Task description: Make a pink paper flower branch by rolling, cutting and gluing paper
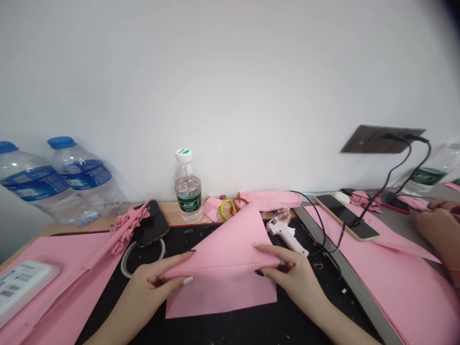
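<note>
A folded sheet of pink paper (230,249) is held between both hands over the black mat (187,333). Its upper part rises to a point, and a flat flap hangs below the crease. My left hand (158,280) pinches the left end of the crease between thumb and fingers. At the right end of the crease, my right hand (291,270) pinches the paper the same way. Just behind my right hand lies a white glue gun (287,235).
Behind the mat stands a small water bottle (189,191). Large bottles (82,177) lean at the left beside a dark phone (153,223). More pink sheets (395,282), a phone (347,215) and black cables (386,184) lie right, near another person's hand (438,230).
</note>
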### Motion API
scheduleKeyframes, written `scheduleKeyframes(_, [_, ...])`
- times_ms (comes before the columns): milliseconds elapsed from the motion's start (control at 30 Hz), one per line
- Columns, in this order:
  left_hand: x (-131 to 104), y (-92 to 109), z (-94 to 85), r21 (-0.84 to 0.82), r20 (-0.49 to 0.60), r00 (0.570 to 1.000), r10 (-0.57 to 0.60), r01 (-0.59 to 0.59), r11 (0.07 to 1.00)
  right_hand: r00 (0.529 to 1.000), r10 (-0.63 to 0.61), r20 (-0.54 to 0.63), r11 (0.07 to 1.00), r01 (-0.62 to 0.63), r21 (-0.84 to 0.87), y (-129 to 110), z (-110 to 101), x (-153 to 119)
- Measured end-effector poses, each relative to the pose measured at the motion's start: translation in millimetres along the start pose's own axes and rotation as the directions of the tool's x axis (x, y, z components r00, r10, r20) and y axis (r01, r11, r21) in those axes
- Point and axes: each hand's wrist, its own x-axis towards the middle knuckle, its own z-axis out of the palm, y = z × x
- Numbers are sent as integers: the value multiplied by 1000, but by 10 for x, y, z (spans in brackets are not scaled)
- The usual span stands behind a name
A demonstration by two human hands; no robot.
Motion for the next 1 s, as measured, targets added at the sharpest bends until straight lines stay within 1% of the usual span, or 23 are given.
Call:
scheduleKeyframes(67, [-11,-35,4,62,-58,995,76,-73,995,991,-129,-34,984,123,-130,11,-18,-3])
scheduleKeyframes(100, [-15,-53,4,96,-84,988,126,-118,988,976,-211,-50,962,199,-188,16,-26,-3])
scheduleKeyframes(167, [-22,-74,-3,163,-135,952,275,-253,954,914,-399,-66,886,367,-283,16,-40,-4])
scheduleKeyframes(200, [-26,-72,-11,205,-159,915,372,-338,919,868,-493,-68,833,447,-328,11,-47,-7])
scheduleKeyframes(233, [-33,-61,-21,255,-182,860,476,-426,868,812,-579,-65,769,519,-372,2,-55,-12])
scheduleKeyframes(300, [-58,-27,-42,374,-224,724,653,-555,743,707,-705,-50,646,612,-456,-29,-73,-30])
scheduleKeyframes(333, [-78,-12,-50,430,-236,663,711,-585,688,667,-743,-48,598,630,-496,-48,-84,-42])
scheduleKeyframes(367, [-103,-5,-54,470,-247,624,742,-592,655,635,-770,-58,562,632,-533,-68,-99,-55])
scheduleKeyframes(400, [-131,-8,-53,492,-256,602,757,-593,638,608,-791,-73,537,631,-560,-88,-115,-69])
scheduleKeyframes(433, [-159,-19,-46,492,-269,608,747,-580,649,584,-807,-87,520,634,-572,-108,-135,-81])
scheduleKeyframes(467, [-186,-38,-37,475,-295,633,715,-552,685,571,-815,-94,517,644,-564,-126,-158,-92])
scheduleKeyframes(500, [-208,-59,-25,440,-332,662,672,-522,731,572,-815,-94,526,661,-535,-143,-182,-99])
scheduleKeyframes(533, [-223,-77,-15,375,-390,699,600,-474,797,589,-801,-105,557,669,-492,-159,-209,-101])
scheduleKeyframes(567, [-229,-88,-8,279,-440,732,520,-440,854,617,-773,-150,610,655,-447,-173,-237,-98])
scheduleKeyframes(600, [-225,-90,-5,155,-469,767,437,-416,896,652,-722,-231,681,614,-399,-186,-264,-88])
scheduleKeyframes(633, [-210,-82,-8,7,-472,811,345,-388,922,677,-649,-348,760,558,-333,-200,-291,-72])
scheduleKeyframes(700, [-152,-47,-25,-253,-380,899,217,-327,911,687,-439,-579,873,478,-95,-229,-339,-20])
scheduleKeyframes(733, [-114,-28,-34,-345,-353,922,159,-286,894,700,-320,-638,883,465,67,-245,-360,11])
scheduleKeyframes(767, [-72,-11,-41,-422,-317,942,112,-246,872,731,-213,-648,860,455,231,-261,-377,43])
scheduleKeyframes(833, [7,9,-43,-551,-237,971,34,-163,818,816,-42,-577,780,388,492,-287,-400,95])
scheduleKeyframes(867, [41,12,-37,-607,-186,982,8,-122,785,859,27,-512,755,318,574,-294,-402,112])
scheduleKeyframes(933, [89,15,-19,-704,-68,997,-20,-34,709,927,133,-351,739,143,658,-292,-379,122])
scheduleKeyframes(1000, [109,26,1,-775,97,995,-28,93,626,973,178,-149,757,-39,653,-270,-308,105])
